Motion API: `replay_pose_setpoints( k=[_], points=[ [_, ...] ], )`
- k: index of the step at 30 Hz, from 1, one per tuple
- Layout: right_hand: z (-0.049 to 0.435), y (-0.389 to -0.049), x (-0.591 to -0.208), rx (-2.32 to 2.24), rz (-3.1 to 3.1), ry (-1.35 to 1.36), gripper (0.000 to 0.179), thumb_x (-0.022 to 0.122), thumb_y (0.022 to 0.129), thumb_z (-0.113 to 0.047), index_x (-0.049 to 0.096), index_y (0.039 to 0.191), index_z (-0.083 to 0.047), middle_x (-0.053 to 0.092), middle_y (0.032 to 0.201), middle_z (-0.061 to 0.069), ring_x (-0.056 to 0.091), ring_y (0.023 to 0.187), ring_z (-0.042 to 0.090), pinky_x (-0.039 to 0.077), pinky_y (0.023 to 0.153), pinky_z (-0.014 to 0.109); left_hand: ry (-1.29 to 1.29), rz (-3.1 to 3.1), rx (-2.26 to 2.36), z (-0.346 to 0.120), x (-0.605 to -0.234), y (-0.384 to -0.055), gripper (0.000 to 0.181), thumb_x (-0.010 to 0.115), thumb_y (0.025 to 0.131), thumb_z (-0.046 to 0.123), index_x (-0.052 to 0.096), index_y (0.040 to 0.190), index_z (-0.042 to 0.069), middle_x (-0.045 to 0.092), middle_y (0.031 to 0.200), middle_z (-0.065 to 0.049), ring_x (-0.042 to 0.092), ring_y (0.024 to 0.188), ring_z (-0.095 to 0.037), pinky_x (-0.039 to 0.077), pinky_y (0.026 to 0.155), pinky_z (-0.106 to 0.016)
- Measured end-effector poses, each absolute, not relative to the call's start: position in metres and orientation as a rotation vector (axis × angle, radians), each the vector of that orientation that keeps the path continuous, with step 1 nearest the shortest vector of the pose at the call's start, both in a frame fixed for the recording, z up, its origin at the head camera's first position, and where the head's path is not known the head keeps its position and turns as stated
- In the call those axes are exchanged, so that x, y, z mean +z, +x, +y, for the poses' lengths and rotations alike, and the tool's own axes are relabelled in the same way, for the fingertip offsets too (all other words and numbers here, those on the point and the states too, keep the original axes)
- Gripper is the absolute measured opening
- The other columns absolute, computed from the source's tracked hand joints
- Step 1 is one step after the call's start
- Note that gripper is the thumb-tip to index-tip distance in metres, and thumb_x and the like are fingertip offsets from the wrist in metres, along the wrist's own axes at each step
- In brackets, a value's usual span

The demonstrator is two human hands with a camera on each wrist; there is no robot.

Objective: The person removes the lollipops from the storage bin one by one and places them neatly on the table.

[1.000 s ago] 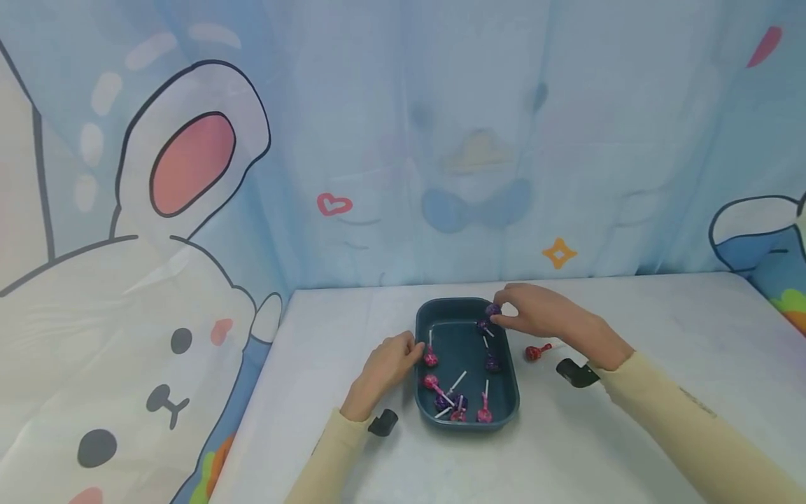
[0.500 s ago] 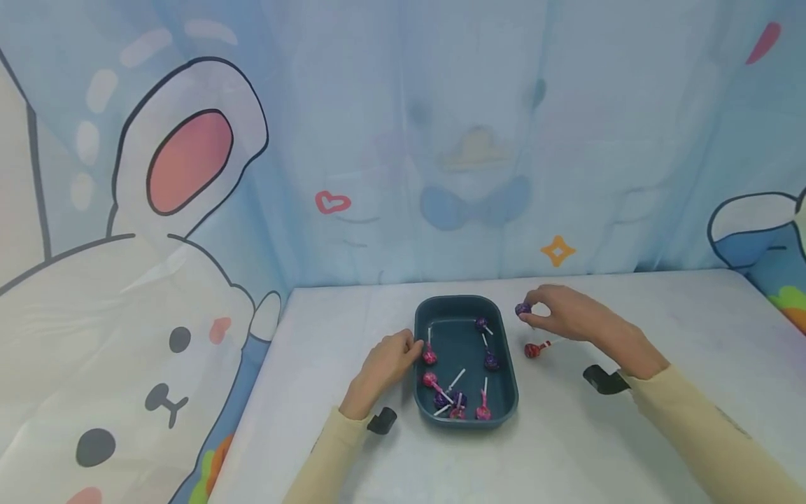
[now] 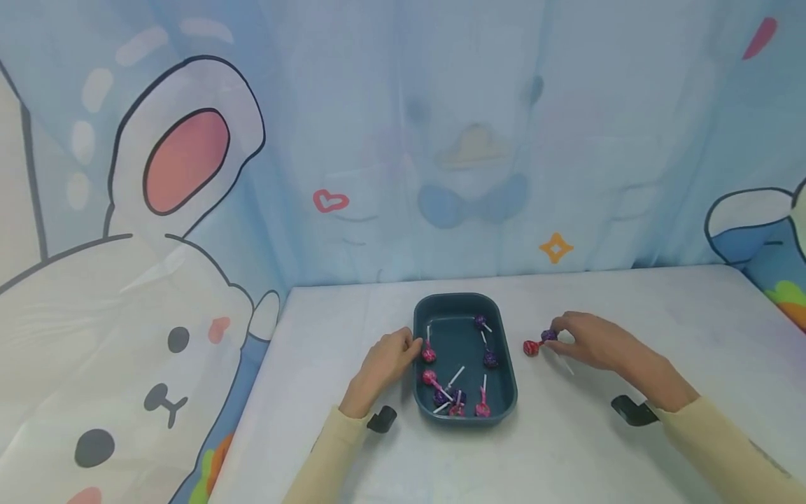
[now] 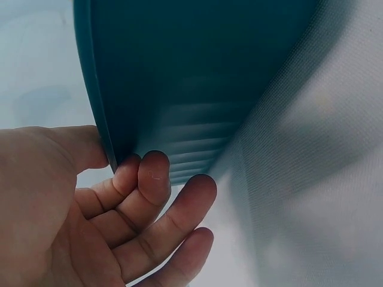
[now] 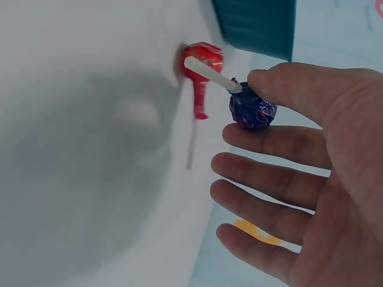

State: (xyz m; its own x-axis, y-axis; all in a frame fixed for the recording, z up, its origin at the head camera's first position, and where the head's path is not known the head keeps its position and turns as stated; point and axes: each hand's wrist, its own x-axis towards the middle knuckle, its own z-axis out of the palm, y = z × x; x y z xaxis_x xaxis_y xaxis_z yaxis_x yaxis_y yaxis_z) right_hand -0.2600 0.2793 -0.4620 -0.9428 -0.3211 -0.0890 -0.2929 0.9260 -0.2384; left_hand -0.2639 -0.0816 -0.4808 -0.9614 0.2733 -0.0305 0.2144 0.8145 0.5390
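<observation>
Ten lollipops counted in all: five purple, four pink, one red, all with white sticks. Inside the one box (image 3: pixel 456 336), dark teal, on the white table (image 3: pixel 554 448), eight of them, partly overlapping at the near left: four purple lollipops (image 3: pixel 490 358), two by the right wall and two in the near-left heap; four pink lollipops (image 3: pixel 483 409), two by the left wall, one in the heap, one at the near right. Outside, to the right of the box, only two: one red lollipop (image 3: pixel 532 348) lying on the table, and one purple lollipop (image 3: pixel 550 336) in the right hand (image 3: pixel 588 341), just beside the red one. Cannot tell whether touching it.

Two bare hands, two cream sleeves (image 3: pixel 327 458), two small black cameras (image 3: pixel 382 420), one at each wrist. Right hand: reaching in from the lower right, pinching the purple ball between thumb and forefinger, with the other three fingers nearly straight and spaced apart. Left hand (image 3: pixel 384 360): reaching in from the lower left, holding the box's left rim, thumb over the edge and fingers bent against or near the outer wall, with only a narrow gap at the pinch. Behind the table, a blue curtain (image 3: pixel 598 105)
</observation>
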Motion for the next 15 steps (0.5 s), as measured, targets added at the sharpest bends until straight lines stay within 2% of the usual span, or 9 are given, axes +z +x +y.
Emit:
replay_pose_setpoints(
  k=[15],
  points=[
    [0.28,-0.247,-0.482,-0.166,2.969,-0.43,0.039,0.076,0.073,-0.03,0.064,0.103,-0.008,0.06,0.085,0.001,0.057,0.078,0.018,0.051,0.074,0.041,0.394,2.895,0.837,-0.082,-0.482,-0.263,0.03,0.046,0.094,0.039,0.049,0.078,0.015,0.046,0.06,0.003,0.042,0.052,-0.01,0.032,0.047,-0.023]
  ],
)
